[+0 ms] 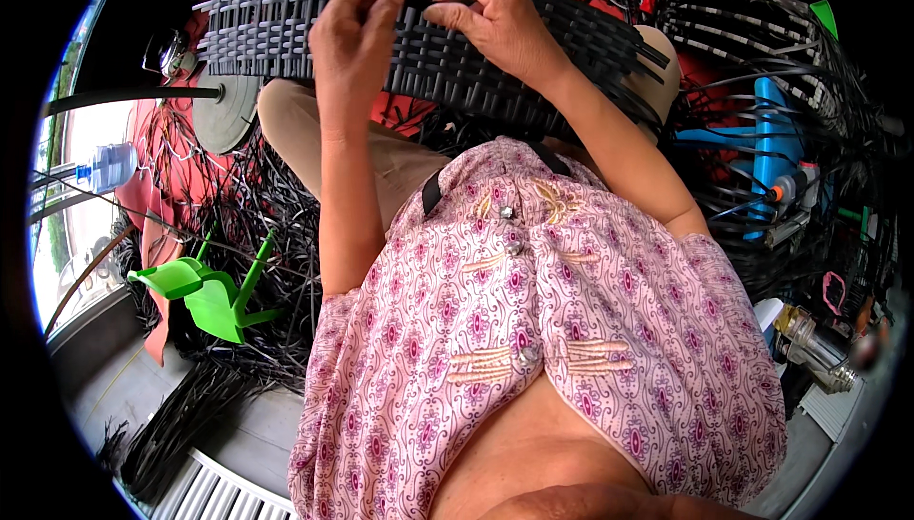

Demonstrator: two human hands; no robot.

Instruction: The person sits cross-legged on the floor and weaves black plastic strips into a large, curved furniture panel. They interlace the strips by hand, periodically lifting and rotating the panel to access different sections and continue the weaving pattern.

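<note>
Two hands [354, 39] [506, 27], curled, apart over one woven panel [433, 61]; cannot tell their grip.

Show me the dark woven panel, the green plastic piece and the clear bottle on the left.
Dark woven panel [419, 70], head view: weave near its middle.
Green plastic piece [217, 309], head view: broad middle part.
Clear bottle [114, 166], head view: its body.

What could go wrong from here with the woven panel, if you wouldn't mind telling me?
The panel seems to lie across the knees, so it might slip, with left hand and right hand both over its middle.
Strip ends jut out at its right end and could snag.
Loose strips trail on the floor at left and might trip someone.
</note>
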